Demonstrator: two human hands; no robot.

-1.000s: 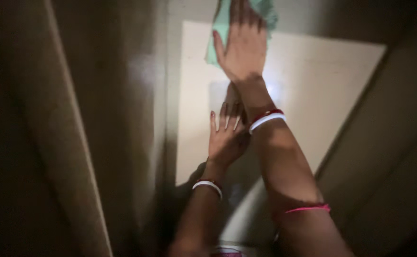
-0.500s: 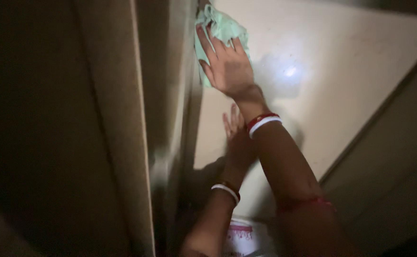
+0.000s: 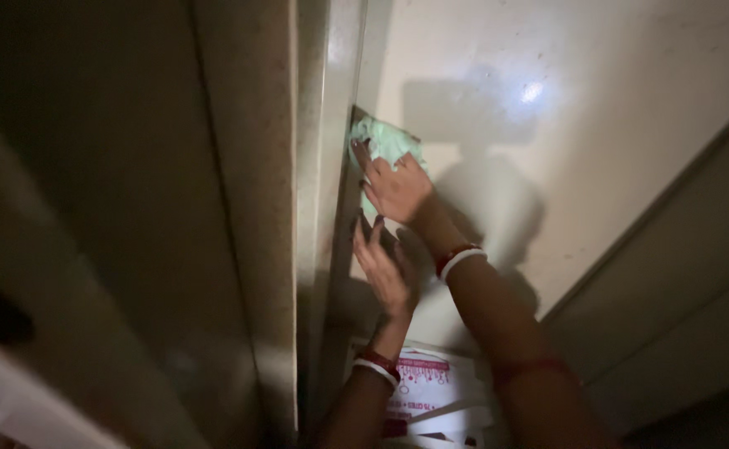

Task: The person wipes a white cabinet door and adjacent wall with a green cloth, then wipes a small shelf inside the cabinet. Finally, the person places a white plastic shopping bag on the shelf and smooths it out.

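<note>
Now the right hand [image 3: 397,187] is flat on a green cloth [image 3: 381,143], fingers spread and pressing it against the pale panel [image 3: 597,166] right at the panel's left edge, up around 12 o'clock from the wrist. That grip is a flat palm press rather than a pinch; the cloth is bunched under the fingers and pokes out past the fingertips toward 11 o'clock. Just below, at 6 o'clock from it, the left hand [image 3: 385,270] lies open on the same panel, fingers apart, holding nothing and apparently only bracing. Both wrists carry red and white bangles. To the left, at 9 o'clock, a speckled post [image 3: 252,208] stands beside a narrow dark gap along the panel edge. Down at 6 o'clock, between the forearms, a white carton [image 3: 435,387] with red print peeks out. Risk, as I judge it: the cloth sits hard against that gap, so a stroke toward 9 o'clock could push a fold into the slot and snag it, or catch the fingertips on the edge. The panel looks glossy, with a bright glare spot at 1 o'clock, so the bracing palm could slide if much weight goes through it. The cloth itself looks soft, thin and crumpled, a pale mint green, its lower part hidden under the hand. Light is dim, and finer detail cannot be told.
</note>
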